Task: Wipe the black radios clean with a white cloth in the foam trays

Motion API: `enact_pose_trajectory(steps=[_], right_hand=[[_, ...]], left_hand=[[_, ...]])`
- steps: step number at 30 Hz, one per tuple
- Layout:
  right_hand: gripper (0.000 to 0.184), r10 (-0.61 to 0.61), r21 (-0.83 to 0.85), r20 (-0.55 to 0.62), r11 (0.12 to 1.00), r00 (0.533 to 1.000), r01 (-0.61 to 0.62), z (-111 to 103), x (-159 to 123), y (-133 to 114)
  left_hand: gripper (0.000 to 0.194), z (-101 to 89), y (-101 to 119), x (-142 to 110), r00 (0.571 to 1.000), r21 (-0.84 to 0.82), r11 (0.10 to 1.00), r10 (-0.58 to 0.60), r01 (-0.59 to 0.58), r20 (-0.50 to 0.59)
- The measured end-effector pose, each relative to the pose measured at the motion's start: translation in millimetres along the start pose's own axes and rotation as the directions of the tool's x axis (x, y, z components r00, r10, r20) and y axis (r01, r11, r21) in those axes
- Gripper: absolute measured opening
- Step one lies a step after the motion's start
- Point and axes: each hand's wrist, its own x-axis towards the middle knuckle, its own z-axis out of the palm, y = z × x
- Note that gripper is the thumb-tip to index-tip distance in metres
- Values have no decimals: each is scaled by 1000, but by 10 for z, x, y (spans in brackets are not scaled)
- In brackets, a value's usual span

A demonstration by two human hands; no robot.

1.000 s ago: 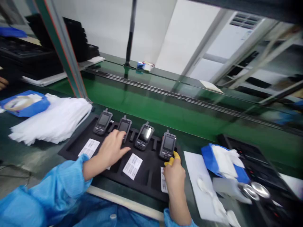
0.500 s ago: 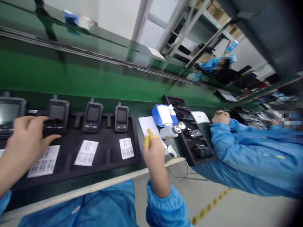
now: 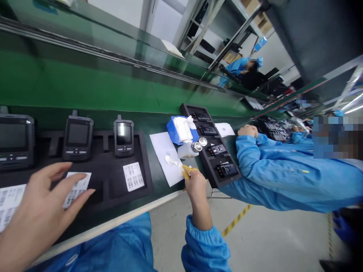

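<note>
My left hand [image 3: 48, 206] hovers over the front of a black foam tray [image 3: 117, 194], fingers apart and holding nothing. It partly covers a white label sheet [image 3: 78, 187]. Handheld radios with screens stand along the tray's back, among them one in the middle [image 3: 78, 138] and one at the right [image 3: 124, 136]. Another label sheet [image 3: 134, 176] lies in the right compartment. My right hand [image 3: 196, 185], with yellow finger cots, pinches a crumpled white tissue [image 3: 172, 160] above a sheet of white paper [image 3: 163, 151].
A blue tissue pack [image 3: 172, 132] and a white bottle with a metal top [image 3: 187, 150] stand beside the paper. Past them, a second black tray [image 3: 211, 166] holds several devices. A co-worker's blue sleeve [image 3: 255, 151] rests at the right. The bench edge [image 3: 119, 222] runs in front.
My left hand has come away from the radio towards the front of the tray. My right hand now grips the tissue, which lay by the paper's corner. The view has shifted right.
</note>
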Motion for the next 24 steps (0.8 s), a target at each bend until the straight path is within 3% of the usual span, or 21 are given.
enact_pose_trajectory(steps=[4, 7, 9, 11, 13, 16, 18, 21, 24], right_hand=[[38, 7, 222, -44, 975, 999, 3, -152, 59, 98], [45, -16, 346, -71, 937, 997, 39, -340, 183, 106], [44, -32, 368, -174, 925, 984, 95, -445, 328, 67], [40, -112, 244, -333, 949, 936, 200, -510, 489, 8], [36, -295, -23, -374, 951, 879, 309, -527, 608, -39], [35, -523, -394, -152, 810, 839, 434, -508, 661, -27], [30, -560, -557, -104, 717, 822, 419, -499, 671, 24], [26, -637, -604, -144, 662, 757, 443, -462, 701, -25], [28, -732, -513, -192, 642, 654, 569, -307, 658, -421]], left_hand=[[35, 123, 307, 103, 1000, -57, 998, -10, 9, -14], [35, 237, 296, 144, 997, -45, 997, 69, -70, -19], [34, 330, 271, 172, 990, -1, 990, 140, -140, -32], [33, 415, 277, 194, 979, 69, 979, 196, -192, -59], [32, 474, 322, 192, 971, 149, 965, 227, -215, -70], [31, 494, 424, 152, 975, 214, 952, 222, -220, 15], [32, 473, 480, 130, 980, 212, 960, 161, -182, 114], [32, 425, 528, 117, 977, 203, 968, 111, -149, 184], [38, 395, 560, 121, 974, 191, 974, 80, -122, 212]])
